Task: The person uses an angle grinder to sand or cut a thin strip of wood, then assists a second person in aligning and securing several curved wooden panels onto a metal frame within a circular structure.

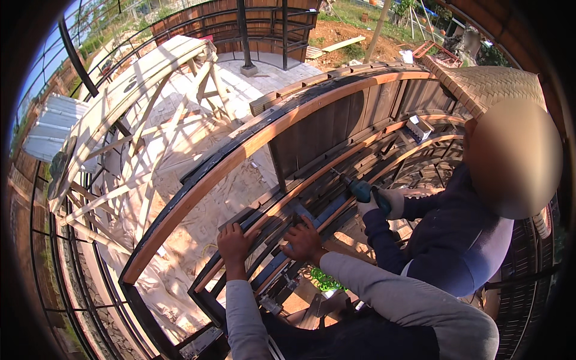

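My left hand (pixel 236 243) is closed over the end of a dark wooden board (pixel 243 217), its thumb stretched toward the right. Just right of it, my right hand (pixel 305 241) has its fingers bent over a narrow blue-grey bar (pixel 331 210) that runs along the curved frame. Both hands are at the near end of a curved rail (pixel 288 201) with an orange-brown edge. Close on the right, a co-worker's gloved hands (pixel 384 203) hold a teal cordless drill (pixel 359 188), its bit pointing at the dark boards.
A higher curved wooden rail (pixel 252 144) arches over the frame. A small open carton (pixel 418 127) sits on the slats. Below lies a coiled green hose (pixel 324 279). The co-worker (pixel 444 228), with a woven hat (pixel 498 87), leans in. Timber trestles (pixel 162 129) stand at left.
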`<state>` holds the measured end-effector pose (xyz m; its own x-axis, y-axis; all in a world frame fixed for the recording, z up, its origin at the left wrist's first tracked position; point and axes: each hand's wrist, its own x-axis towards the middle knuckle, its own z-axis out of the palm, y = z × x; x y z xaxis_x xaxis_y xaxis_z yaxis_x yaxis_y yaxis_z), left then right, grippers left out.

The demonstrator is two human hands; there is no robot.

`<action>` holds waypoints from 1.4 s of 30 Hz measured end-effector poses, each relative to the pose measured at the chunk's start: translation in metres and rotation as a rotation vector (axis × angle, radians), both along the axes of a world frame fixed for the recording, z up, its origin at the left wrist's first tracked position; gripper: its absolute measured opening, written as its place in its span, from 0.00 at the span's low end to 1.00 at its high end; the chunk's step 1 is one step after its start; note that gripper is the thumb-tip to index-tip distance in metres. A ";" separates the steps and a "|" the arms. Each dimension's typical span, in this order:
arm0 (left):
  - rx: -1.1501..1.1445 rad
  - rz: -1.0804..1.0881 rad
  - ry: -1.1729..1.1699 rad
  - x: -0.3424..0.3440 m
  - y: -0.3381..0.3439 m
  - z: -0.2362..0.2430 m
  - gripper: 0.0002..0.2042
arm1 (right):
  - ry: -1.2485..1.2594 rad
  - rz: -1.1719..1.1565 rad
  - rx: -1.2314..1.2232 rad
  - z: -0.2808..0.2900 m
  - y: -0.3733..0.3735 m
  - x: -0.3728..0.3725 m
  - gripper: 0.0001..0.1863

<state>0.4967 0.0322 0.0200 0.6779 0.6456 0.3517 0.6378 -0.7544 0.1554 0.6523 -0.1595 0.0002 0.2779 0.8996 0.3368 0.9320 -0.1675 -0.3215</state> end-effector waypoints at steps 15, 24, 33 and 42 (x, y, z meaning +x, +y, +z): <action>-0.036 0.021 0.047 0.000 -0.001 0.007 0.32 | -0.015 0.013 -0.117 0.004 0.000 0.001 0.22; 0.022 -0.006 0.000 -0.002 -0.001 0.002 0.31 | 0.024 0.012 -0.164 0.007 0.002 0.001 0.21; 0.015 -0.007 0.007 -0.003 -0.001 0.001 0.34 | 0.011 0.004 -0.138 0.004 0.003 0.001 0.21; 0.044 -0.012 0.009 -0.003 0.000 0.000 0.32 | 0.005 0.002 -0.123 0.002 0.003 0.001 0.21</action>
